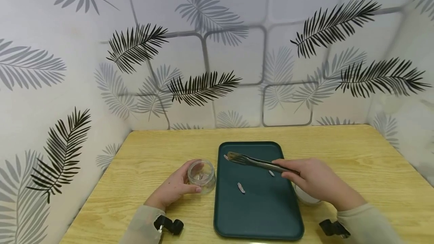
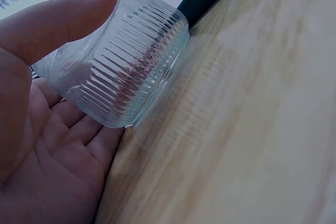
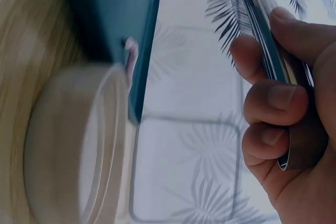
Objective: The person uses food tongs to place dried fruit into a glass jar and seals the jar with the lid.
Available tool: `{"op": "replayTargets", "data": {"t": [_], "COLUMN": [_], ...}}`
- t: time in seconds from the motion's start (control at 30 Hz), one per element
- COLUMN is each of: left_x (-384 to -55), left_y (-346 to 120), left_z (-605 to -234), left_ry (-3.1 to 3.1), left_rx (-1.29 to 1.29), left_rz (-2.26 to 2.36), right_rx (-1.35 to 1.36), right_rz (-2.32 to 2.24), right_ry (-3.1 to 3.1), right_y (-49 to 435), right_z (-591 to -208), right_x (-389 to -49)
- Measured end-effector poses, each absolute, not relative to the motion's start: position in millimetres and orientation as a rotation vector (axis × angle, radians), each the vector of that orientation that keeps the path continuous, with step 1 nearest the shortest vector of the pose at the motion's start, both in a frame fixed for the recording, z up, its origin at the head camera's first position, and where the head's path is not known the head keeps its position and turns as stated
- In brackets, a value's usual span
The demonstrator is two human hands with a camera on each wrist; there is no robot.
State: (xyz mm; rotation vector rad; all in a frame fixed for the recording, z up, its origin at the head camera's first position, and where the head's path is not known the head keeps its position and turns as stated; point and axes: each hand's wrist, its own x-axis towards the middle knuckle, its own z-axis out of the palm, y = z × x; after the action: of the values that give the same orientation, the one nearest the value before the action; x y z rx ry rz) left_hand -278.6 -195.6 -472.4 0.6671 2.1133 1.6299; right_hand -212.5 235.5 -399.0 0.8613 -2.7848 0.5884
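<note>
My left hand (image 1: 175, 186) holds a small clear glass jar (image 1: 209, 181) upright beside the tray, its thumb on the near side and fingers round the far side. Inside the ribbed jar (image 2: 137, 72), something reddish lies at the bottom. My right hand (image 1: 312, 178) grips metal tongs (image 1: 255, 162) over the tray, their tips pointing left. In the right wrist view, the fingers curl round the tongs' handle (image 3: 270, 56). A dark green rectangular tray (image 1: 257, 215) carries small pinkish pieces, one (image 1: 241, 188) near the middle, another (image 1: 271, 173) below the tongs, another (image 1: 226, 157) near their tips.
A round, pale lid-like piece (image 1: 306, 195) lies at the tray's right edge, partly under my right hand. In the right wrist view this ring-walled piece (image 3: 58, 135) appears large. The wooden table (image 1: 359, 161) meets a leaf-patterned wall covering (image 1: 237, 104) behind and at the sides.
</note>
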Motion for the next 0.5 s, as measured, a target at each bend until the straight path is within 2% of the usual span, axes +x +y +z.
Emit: {"op": "replayTargets", "data": {"t": [0.5], "left_x": [-278], "left_y": [-194], "left_z": [-472], "left_ry": [2.155], "left_rx": [0.642], "left_rz": [1.615], "right_rx": [0.978], "right_rz": [0.496], "right_ry": [-2.615], "right_y": [178], "right_z": [-397], "right_x": [-216]}}
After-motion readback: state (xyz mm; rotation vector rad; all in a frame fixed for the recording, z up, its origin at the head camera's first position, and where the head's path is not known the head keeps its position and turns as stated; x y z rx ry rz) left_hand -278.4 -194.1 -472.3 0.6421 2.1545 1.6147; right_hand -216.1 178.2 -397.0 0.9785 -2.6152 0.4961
